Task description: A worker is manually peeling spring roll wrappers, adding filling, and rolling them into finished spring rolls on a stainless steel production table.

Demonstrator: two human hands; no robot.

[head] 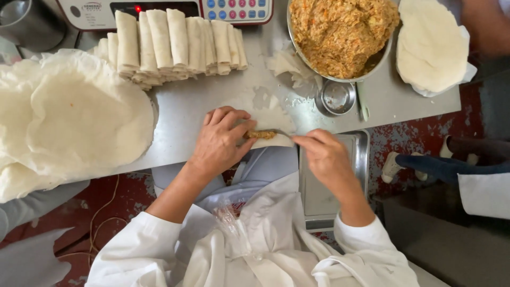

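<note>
Down at the near edge of the steel worktop we see both hands meeting over one small wrapper sheet with a line of orange-brown filling on it. Our left hand curls loosely over the wrapper's left end, fingers bent and spread, the thumb tucked under toward the filling; the grip is half closed, pressing the sheet rather than clamping it. Our right hand has its fingers pinched narrow around the handle of a thin metal utensil, whose tip reaches the filling. Whether it is a spoon or a knife we cannot tell, since the hand covers most of it.

Behind the hands lies a row of finished white rolls, stacked in layers. To the left sits a wide pile of round wrappers, cut off by the frame edge. A large metal bowl of filling mix stands at the top right, partly out of frame, with a small metal cup just before it and another wrapper stack to its right. A scale is cropped at the top. A steel tray shows below the right wrist, partly hidden by it.
</note>
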